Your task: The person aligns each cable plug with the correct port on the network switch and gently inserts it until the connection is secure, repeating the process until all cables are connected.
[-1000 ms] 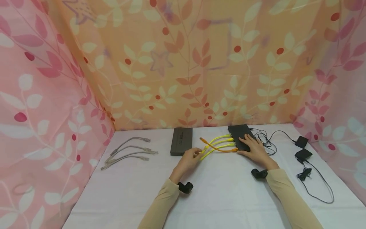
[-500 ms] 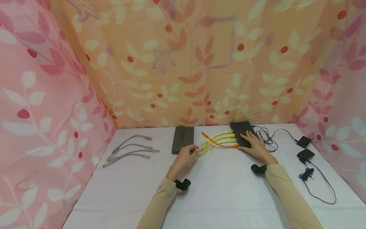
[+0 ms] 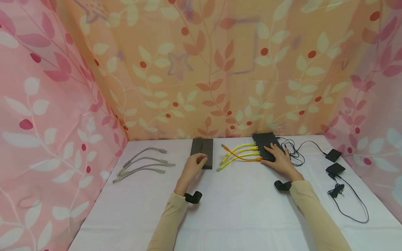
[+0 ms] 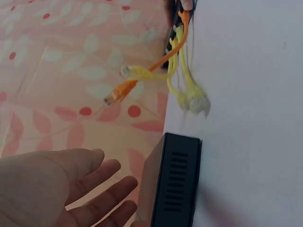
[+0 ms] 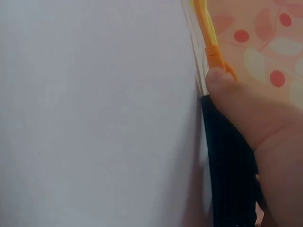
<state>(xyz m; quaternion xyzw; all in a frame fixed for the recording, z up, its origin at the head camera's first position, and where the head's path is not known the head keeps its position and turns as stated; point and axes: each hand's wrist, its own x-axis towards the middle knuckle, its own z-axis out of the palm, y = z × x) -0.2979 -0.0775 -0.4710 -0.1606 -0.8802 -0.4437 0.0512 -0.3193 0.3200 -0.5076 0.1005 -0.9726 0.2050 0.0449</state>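
Note:
My left hand (image 3: 191,168) hovers over the near left part of a dark grey network switch (image 3: 205,147). Its fingers are relaxed and hold nothing; in the left wrist view they are loosely spread beside the vented end of the switch (image 4: 177,179). To the right, my right hand (image 3: 280,161) rests with spread fingers on a black network switch (image 3: 262,138). Several yellow network cables (image 3: 248,149) and an orange network cable (image 3: 246,160) run from its left side, their other ends loose. The right thumb (image 5: 232,92) lies at the corner by the orange plug (image 5: 215,56).
Several grey network cables (image 3: 145,160) lie on the left of the white table (image 3: 238,212). A black adapter (image 3: 333,155) is wired toward the black switch. Another black adapter (image 3: 335,169) with a looped cord (image 3: 351,191) lies at the right. Patterned cloth (image 3: 179,104) hangs behind.
My left hand has let go of the yellow cables and moved left to the grey switch. The yellow cable ends now lie free. My right hand stays on the black switch.

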